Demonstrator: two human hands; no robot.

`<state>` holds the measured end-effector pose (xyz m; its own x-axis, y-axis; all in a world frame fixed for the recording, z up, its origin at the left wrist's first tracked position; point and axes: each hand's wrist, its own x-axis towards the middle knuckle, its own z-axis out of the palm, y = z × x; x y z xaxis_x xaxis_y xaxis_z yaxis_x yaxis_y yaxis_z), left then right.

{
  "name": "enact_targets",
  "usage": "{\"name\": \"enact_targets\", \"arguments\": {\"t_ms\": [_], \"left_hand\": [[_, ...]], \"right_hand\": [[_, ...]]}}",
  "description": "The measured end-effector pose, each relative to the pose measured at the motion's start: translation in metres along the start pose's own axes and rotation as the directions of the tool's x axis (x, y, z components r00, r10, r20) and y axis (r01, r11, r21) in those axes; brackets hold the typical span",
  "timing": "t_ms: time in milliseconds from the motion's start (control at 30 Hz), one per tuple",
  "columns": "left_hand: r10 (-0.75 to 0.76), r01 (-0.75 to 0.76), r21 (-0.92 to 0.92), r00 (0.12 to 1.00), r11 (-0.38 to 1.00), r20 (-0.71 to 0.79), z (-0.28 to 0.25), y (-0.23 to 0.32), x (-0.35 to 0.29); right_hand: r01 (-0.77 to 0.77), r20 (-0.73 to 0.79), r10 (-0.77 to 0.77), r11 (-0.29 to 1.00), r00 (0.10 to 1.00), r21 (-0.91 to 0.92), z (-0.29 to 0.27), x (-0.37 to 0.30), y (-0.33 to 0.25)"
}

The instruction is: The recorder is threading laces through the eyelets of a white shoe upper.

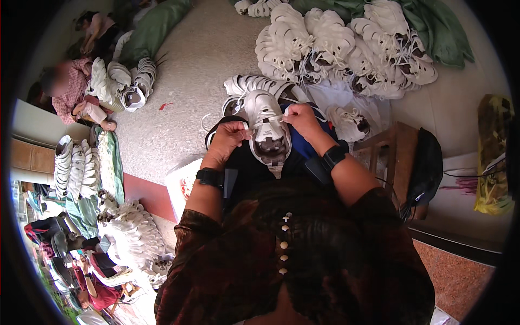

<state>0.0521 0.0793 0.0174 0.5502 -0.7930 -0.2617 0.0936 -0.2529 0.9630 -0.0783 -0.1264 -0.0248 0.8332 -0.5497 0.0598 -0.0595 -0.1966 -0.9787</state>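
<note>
A white sneaker (265, 105) rests on my lap, its toe pointing away from me and its dark-lined opening towards me. My left hand (230, 140) is at the left edge of the shoe's opening, its thumb and fingers pinched on a shoelace. On the other side, my right hand (304, 120) pinches a pale shoelace (281, 117) beside the upper eyelets. Laces cross the front of the shoe below the toe. What lies inside each pinch is partly hidden by the fingers.
Just beyond my knees lie more white sneakers (254, 84), and a large heap of them (325, 40) is farther back. A wooden stool (398, 157) stands at my right with a black bag (428, 168). At left, people sit among shoe piles (132, 233) and green sacks (154, 30).
</note>
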Motion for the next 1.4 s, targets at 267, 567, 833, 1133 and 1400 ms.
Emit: {"name": "enact_targets", "arguments": {"t_ms": [267, 567, 833, 1133, 1400], "left_hand": [[0.028, -0.028, -0.011, 1.0, 1.0, -0.013, 0.004, -0.008, 0.003], [0.0, -0.007, -0.104, 0.998, 0.995, -0.065, 0.035, 0.019, -0.004], [0.259, -0.224, 0.544, 0.966, 0.808, 0.014, 0.069, 0.021, 0.025], [0.417, -0.212, 0.941, 0.905, 0.264, 0.087, 0.097, 0.01, 0.033], [0.323, -0.317, 0.897, 0.922, 0.308, 0.215, 0.07, 0.021, 0.04]], "right_hand": [[0.106, -0.017, -0.129, 0.874, 0.991, -0.475, 0.015, -0.003, -0.009], [0.137, -0.148, -0.253, 0.832, 0.956, -0.537, 0.021, -0.023, -0.013], [0.3, -0.037, -0.409, 0.724, 0.912, -0.621, 0.022, -0.039, -0.022], [0.194, -0.14, -0.265, 0.901, 0.954, -0.388, 0.02, -0.035, -0.008], [0.148, -0.247, -0.247, 0.921, 0.937, -0.36, 0.02, -0.033, -0.005]]}}
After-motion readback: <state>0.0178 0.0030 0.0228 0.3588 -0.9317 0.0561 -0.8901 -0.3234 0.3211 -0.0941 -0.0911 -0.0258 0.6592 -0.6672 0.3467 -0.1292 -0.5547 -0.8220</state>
